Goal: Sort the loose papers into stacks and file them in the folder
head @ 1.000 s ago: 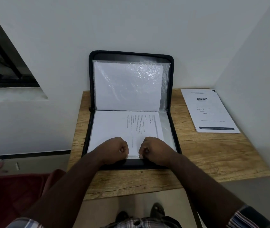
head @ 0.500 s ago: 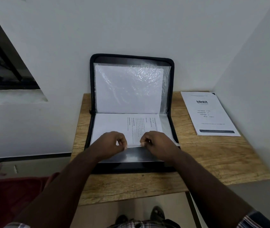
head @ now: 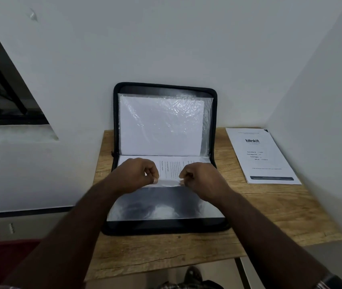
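White walls meet behind a wooden table [head: 270, 215]. Left hand [head: 133, 176] & right hand [head: 202, 180] each pinch the near edge of a printed sheet [head: 171, 168], lifted over the black folder [head: 163, 205], which lies open w/ its lid against the wall. 1 paper stack [head: 259, 157] lies to the right.

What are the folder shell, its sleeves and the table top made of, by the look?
Folder shell: black and matte with a raised rim, likely fabric or faux leather; cannot tell which.
Sleeves: thin clear plastic film, glossy; crinkles and glare show over the white sheet inside.
Table: light wood grain with knots and a dark crack line, matte; solid wood or printed laminate is left open.
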